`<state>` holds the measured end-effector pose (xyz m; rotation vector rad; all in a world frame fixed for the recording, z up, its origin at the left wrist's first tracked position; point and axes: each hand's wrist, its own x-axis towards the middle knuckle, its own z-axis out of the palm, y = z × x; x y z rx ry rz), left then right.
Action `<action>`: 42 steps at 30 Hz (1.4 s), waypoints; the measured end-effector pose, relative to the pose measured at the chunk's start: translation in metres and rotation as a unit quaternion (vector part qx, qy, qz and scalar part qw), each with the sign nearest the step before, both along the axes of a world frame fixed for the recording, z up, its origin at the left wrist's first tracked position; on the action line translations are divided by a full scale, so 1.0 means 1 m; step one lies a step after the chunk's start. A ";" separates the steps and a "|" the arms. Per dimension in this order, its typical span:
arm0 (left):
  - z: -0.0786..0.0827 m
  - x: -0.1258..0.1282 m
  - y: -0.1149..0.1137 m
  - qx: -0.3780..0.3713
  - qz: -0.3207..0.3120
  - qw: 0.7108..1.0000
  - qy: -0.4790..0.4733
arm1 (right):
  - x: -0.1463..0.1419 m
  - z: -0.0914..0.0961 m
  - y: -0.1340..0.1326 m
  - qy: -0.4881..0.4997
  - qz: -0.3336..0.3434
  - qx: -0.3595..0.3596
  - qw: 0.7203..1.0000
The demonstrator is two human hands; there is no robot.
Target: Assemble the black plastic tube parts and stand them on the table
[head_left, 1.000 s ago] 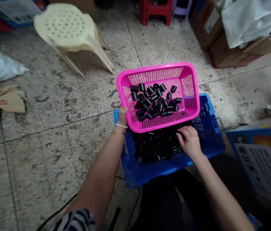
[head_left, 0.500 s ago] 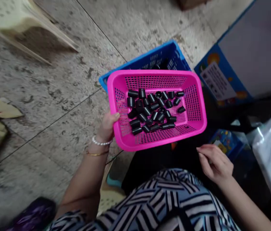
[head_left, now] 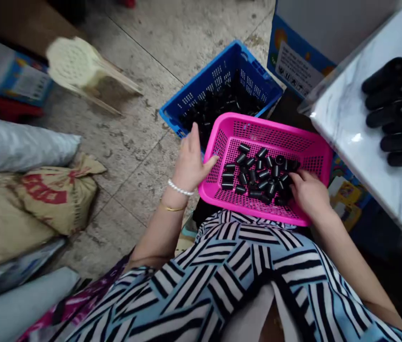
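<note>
The pink plastic basket (head_left: 265, 216) is in front of my body, with a single layer of short black plastic cylinders (head_left: 254, 175) gathered on its mesh bottom. At the basket's left rim, my left hand (head_left: 191, 159) is open, fingers stretched along the outside and thumb over the edge. My right hand (head_left: 310, 192) reaches inside at the right end. Its fingers are bent against the black cylinders, and what lies between the fingertips is hidden.
A blue crate (head_left: 201, 85) with many black pieces stands on the floor, partly beneath the basket. Right is a plastic-covered marbled table (head_left: 343, 99) bearing black handle-like parts (head_left: 400, 114). A cream stool (head_left: 74, 64) and tied sacks (head_left: 58, 194) are to the left.
My right hand has come from outside into the basket's right end. My left fingers have straightened from their hold on the rim. The basket sits closer to my body, and the cylinders have shifted right.
</note>
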<state>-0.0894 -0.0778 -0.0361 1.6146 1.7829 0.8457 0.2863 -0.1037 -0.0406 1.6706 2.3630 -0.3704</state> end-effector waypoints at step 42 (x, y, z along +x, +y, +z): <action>-0.036 0.093 -0.003 -0.059 -0.165 0.974 0.142 | -0.041 -0.019 0.011 0.232 -0.003 -0.058 0.971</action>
